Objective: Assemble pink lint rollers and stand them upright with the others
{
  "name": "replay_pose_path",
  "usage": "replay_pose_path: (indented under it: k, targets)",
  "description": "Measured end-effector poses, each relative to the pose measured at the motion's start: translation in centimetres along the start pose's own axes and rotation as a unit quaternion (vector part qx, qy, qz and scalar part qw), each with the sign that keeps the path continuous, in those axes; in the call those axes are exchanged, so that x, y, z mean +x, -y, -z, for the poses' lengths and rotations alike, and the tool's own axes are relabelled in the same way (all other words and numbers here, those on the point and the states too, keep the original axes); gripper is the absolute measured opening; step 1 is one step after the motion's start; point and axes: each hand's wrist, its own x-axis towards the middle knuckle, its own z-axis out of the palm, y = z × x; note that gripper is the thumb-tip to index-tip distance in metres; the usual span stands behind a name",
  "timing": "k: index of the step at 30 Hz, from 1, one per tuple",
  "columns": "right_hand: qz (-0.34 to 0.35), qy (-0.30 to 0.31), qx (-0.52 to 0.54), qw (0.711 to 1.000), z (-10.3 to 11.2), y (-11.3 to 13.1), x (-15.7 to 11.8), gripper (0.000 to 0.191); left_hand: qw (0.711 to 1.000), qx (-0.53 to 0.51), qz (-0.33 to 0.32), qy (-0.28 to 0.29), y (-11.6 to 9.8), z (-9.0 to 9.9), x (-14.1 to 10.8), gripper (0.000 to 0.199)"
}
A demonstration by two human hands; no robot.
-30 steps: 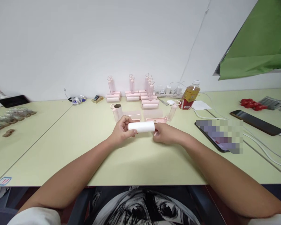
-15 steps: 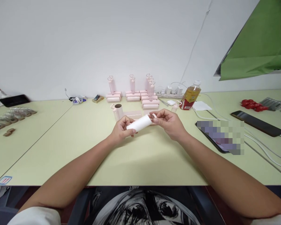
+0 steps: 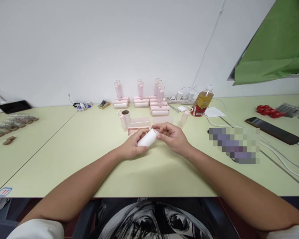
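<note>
And the right hand (image 3: 175,137) has moved in! A moment ago it was a little off the end of the white roll (image 3: 146,139), with a thin loop between the fingers; now its fingertips are right up at that end. The roll has shifted too, tipped more steeply, its upper end leaning towards the right hand. It's up in front of the person, over the near side of the pink parts, held in the left hand (image 3: 132,146), thumb clamped along the near side and fingers round the back.

What does that mean? The action now looks centred on the roll's open end, with the left hand steadying and the right doing the fine work. The right thumb and fingers are drawn close together there, but the view is small and slightly soft, so I can't tell whether they pinch the rim, the loop or something just inside.

Just beyond the left fingers, a pink holder (image 3: 139,129) has come into clearer view. Behind it lies a see-through cover (image 3: 141,121), with a cardboard tube (image 3: 125,114) standing nearby, beside a pink handle (image 3: 123,122). Over on the right, another handle (image 3: 184,118) stands near the drink bottle (image 3: 201,103).
</note>
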Motion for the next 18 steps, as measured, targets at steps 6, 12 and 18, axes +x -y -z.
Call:
replay_pose_path:
  k: [6,12,18]
  targets:
    - [0.007,-0.016,0.008,1.000,-0.60,-0.01,-0.30,0.033,0.999,0.032,-0.022,-0.001,-0.22,0.02,0.05,0.063]
    - [0.011,-0.006,-0.021,1.000,-0.58,0.07,-0.37,0.033,1.000,0.003,-0.021,-0.002,-0.09,-0.11,0.03,0.061]
    - [0.087,-0.008,-0.144,0.986,0.09,0.46,-0.52,0.019,0.999,-0.034,0.007,-0.019,-0.08,-0.21,-0.05,0.064]
